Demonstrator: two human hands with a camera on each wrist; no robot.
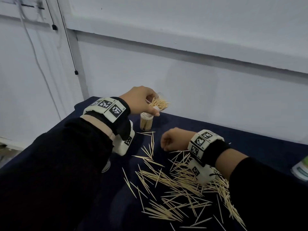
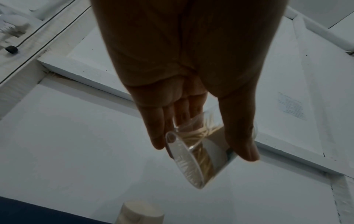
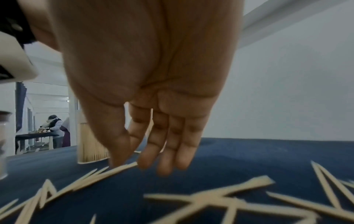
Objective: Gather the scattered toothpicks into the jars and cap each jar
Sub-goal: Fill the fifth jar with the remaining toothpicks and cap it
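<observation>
A hand holds a tipped jar of toothpicks above the blue table.

The left hand (image 1: 141,100) wraps its fingers (image 2: 156,128) and thumb around a clear jar (image 2: 191,160), tipped on its side above a capped jar (image 1: 146,121) that stands upright. The clear jar's open mouth points toward the right, and toothpick tips (image 1: 160,102) stick out. The right hand (image 1: 174,139) hangs low over loose toothpicks (image 1: 175,180) lying every which way, its fingers (image 3: 172,144) loosely bent, holding nothing.
</observation>
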